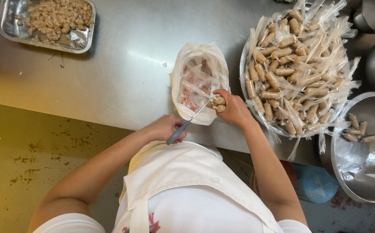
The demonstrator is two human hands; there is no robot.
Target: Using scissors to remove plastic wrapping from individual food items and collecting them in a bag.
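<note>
Resting on the steel table (122,64), a white plastic bag (199,82) is being kept open at the table's near edge, with small clear-and-red wrappers lying inside it. Directly over the near rim of that bag, a pair of short tan sausage pieces (219,103) is being gripped by the right hand (233,110), whose fingers are curled tightly around them. A thin tool with a metal blade and a grey handle, the knife (185,125), is being held in the left hand (166,127); the fingers are closed round the handle, and the blade is being pointed up toward the sausage pieces, its tip just beside them. The left hand is being kept just below and left of the bag, at the table's edge.

To the right of the bag, nearly touching it, a large round bowl (244,82) is being piled high with sausages wrapped in clear plastic (297,69). Further right of the bag and lower, a steel basin (364,172) is being used to hold a few unwrapped pieces. Well apart from the bag, toward the upper left, a rectangular metal tray (6,28) of pale brown pieces is standing on the table.
</note>
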